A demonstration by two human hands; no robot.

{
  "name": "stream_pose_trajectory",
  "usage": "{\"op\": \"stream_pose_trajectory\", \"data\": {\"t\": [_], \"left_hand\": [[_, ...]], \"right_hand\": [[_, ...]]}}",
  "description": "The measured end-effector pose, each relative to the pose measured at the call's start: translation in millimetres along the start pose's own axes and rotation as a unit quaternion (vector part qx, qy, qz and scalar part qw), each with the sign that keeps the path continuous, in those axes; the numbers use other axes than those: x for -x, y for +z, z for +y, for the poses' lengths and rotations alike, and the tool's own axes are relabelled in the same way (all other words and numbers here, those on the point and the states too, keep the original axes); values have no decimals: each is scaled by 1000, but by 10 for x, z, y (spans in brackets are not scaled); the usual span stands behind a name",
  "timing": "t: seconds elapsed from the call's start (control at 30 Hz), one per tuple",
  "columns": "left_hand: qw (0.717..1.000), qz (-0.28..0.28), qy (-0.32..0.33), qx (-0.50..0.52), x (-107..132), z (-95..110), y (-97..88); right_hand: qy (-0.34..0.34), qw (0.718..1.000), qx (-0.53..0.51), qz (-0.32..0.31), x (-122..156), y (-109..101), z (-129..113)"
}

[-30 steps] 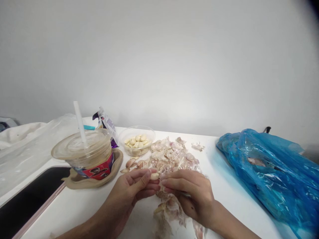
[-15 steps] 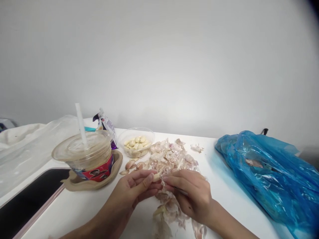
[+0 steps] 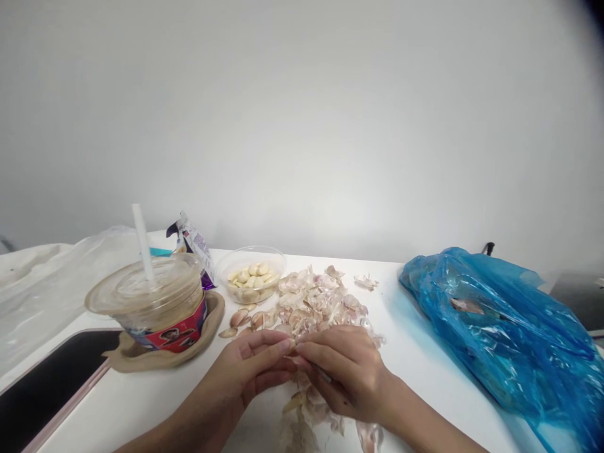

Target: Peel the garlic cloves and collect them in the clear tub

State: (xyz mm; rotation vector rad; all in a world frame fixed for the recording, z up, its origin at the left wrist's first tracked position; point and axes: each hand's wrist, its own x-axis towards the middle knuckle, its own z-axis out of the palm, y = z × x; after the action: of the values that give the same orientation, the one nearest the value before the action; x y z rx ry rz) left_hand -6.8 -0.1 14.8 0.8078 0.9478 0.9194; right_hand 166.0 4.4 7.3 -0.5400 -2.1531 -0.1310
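Over the front of the skin pile, my left hand [image 3: 257,366] pinches a garlic clove [image 3: 292,343] between thumb and fingers. The clove is mostly covered by the fingertips. My right hand [image 3: 346,371] is closed at the clove's other end, thumb and forefinger pressed against it. A thin object seems to lie under the right fingers, too hidden to name. Behind the hands spreads a heap of papery garlic skins [image 3: 321,299]. Several unpeeled cloves [image 3: 240,317] lie to its left. Peeled cloves [image 3: 253,275] sit in a clear plastic bowl [image 3: 226,261].
At left stands a lidded plastic cup [image 3: 160,314] with a straw, in a cardboard holder [image 3: 214,318]. A dark-screened device [image 3: 51,377] lies in front of it. Behind are a snack wrapper [image 3: 193,245] and clear plastic [image 3: 94,264]. A blue plastic bag [image 3: 491,333] fills the right.
The view has shifted slightly, moving most things a little left. My right fingers have closed in on the clove, which now shows less between the hands.
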Motion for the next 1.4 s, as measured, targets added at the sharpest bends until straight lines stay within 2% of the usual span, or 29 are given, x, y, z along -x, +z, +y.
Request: {"op": "stream_pose_trajectory", "data": {"t": [0.23, 0.63, 0.83, 1.0, 1.13, 1.3, 1.4], "left_hand": [[1000, -11, -26, 6, 32, 4, 33], [998, -18, 23, 56, 18, 19, -4], [998, -15, 15, 60, 14, -9, -1], [997, -35, 3, 63, -24, -38, -21], [999, -5, 8, 53, -5, 25, 22], [998, 16, 13, 61, -11, 85, 46], [996, 2, 5, 91, -70, 39, 6]], "right_hand": [[-12, 1000, 8, -24, 22, 29, -5], [6, 1000, 5, 22, 33, -17, 35], [12, 999, 1, 32, 57, -11, 82], [14, 999, -7, 44, 46, -36, 83], [18, 998, -2, 53, 46, -52, 50], [70, 994, -19, 85, -5, -60, -13], [90, 990, -32, 99, -43, -60, -43]]}}
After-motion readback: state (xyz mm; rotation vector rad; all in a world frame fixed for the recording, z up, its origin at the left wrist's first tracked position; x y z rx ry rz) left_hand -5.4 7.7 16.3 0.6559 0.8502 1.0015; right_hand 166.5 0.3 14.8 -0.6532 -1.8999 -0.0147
